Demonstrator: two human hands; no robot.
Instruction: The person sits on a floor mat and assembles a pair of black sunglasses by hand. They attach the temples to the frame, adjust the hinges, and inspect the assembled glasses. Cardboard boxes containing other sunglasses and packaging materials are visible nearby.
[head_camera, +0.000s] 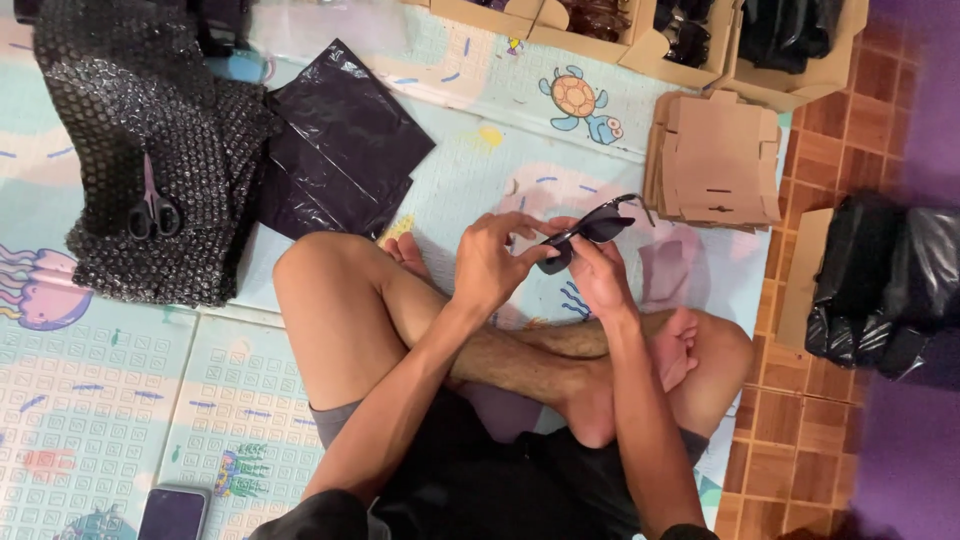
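Note:
I sit cross-legged on a patterned play mat (90, 390). Both hands hold a pair of dark sunglasses (590, 230) above my shins. My left hand (495, 262) pinches the near lens and frame from the left. My right hand (598, 275) grips the frame from below, fingers curled around it. One temple arm sticks out to the upper right.
Black bubble wrap (150, 140) with scissors (152, 208) on it lies at the left, beside black plastic bags (345, 140). Flat cardboard boxes (715, 160) are stacked at the right. Open cartons (640, 40) of dark goods line the top. A phone (172, 512) lies near my left knee. Black bags (890, 280) sit on the tiled floor.

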